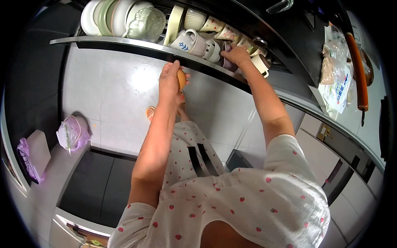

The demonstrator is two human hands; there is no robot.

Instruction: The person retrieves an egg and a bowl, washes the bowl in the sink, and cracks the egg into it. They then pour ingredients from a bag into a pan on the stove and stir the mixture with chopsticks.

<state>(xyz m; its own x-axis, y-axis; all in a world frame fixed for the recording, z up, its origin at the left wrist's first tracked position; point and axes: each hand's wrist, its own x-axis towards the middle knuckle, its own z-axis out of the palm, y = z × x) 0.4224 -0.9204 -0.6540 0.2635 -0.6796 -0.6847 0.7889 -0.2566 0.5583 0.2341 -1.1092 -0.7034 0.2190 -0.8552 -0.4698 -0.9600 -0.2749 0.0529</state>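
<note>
My left hand (171, 80) is wrapped round an orange-brown rounded object (181, 79), just below the front edge of an open drawer (124, 41). Inside the drawer, my right hand (236, 55) is closed at a purple cup (228, 63), its fingertips on the rim. Beside that cup sit a white cup with dark spots (212, 51) and a white mug with a blue flower (185, 43). Flowered cups (228, 33) lie behind my right hand. A cream mug (260, 65) is to its right. Part of the purple cup is hidden by my hand.
Plates (119, 18) and a clear green-tinted glass bowl (145, 24) fill the drawer's left. On the right counter are plastic bags (336, 53) and an orange-handled utensil (358, 70). A purple-lined bin (73, 132) stands at the left, above the grey floor (124, 103).
</note>
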